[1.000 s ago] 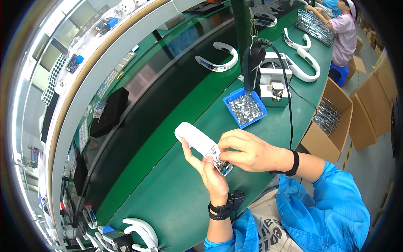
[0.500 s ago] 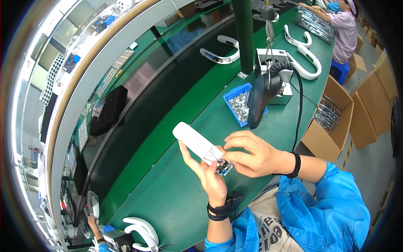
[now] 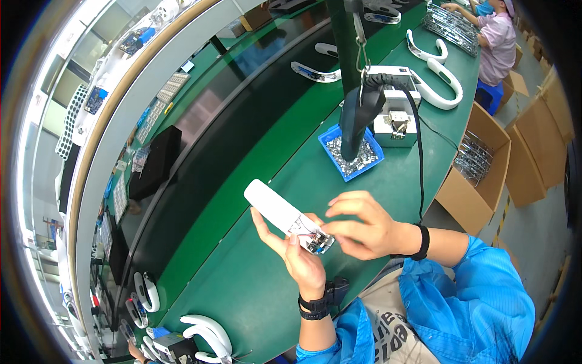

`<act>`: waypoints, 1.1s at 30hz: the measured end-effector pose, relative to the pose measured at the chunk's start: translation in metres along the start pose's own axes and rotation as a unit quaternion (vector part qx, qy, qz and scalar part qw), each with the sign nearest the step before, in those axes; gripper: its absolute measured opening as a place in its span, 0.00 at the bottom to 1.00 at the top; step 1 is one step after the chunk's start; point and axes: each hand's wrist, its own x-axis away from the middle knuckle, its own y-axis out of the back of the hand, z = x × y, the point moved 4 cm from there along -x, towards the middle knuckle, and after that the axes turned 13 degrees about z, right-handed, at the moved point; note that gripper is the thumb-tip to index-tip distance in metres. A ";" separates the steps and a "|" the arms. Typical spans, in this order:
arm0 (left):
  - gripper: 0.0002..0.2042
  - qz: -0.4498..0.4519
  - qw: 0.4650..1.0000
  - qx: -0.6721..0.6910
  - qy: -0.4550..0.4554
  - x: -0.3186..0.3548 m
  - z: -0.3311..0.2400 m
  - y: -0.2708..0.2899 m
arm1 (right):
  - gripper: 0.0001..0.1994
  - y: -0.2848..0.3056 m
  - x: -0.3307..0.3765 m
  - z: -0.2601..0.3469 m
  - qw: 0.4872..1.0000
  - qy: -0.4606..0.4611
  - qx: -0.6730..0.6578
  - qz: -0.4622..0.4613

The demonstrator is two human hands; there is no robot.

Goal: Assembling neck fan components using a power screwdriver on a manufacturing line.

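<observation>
My left hand (image 3: 302, 262) is wrapped round a long white plastic housing (image 3: 274, 205), which tilts from upper left to lower right. At the housing's lower right end sits a small bare circuit board (image 3: 317, 242) with thin wires beside it. My right hand (image 3: 365, 229) is at that end, thumb and index finger bent together at the board's edge, the other fingers curled loosely above. What lies between those fingertips, if anything, is too small to make out. Beyond my hands, a black electric screwdriver (image 3: 354, 124) hangs by a metal hook over a blue tray (image 3: 373, 159) of small metal parts.
Behind the tray stands a screw-feeder-like box (image 3: 397, 130). Curved white housings (image 3: 442, 91) lie at the back right, more (image 3: 209, 333) at the near left. A green post (image 3: 342, 48) rises behind the screwdriver. Cardboard boxes (image 3: 470, 206) stand right of the green bench (image 3: 242, 285). A co-worker (image 3: 494, 45) sits far right.
The hanging screwdriver has swung left over the blue tray. The housing has shifted slightly left and turned, showing more of the circuit board. More white housings show at the far left.
</observation>
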 end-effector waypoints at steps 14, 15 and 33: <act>0.24 0.140 0.734 -0.663 0.045 -0.070 -0.050 0.071 | 0.06 -0.063 0.069 -0.088 0.841 -0.376 -0.388 0.037; 0.26 0.104 0.650 -0.753 -0.006 -0.079 -0.054 0.073 | 0.06 -0.061 0.070 -0.087 0.842 -0.373 -0.387 0.033; 0.11 0.054 0.925 -0.327 0.185 -0.007 0.061 0.065 | 0.05 -0.017 0.055 -0.081 0.916 -0.357 -0.174 -0.065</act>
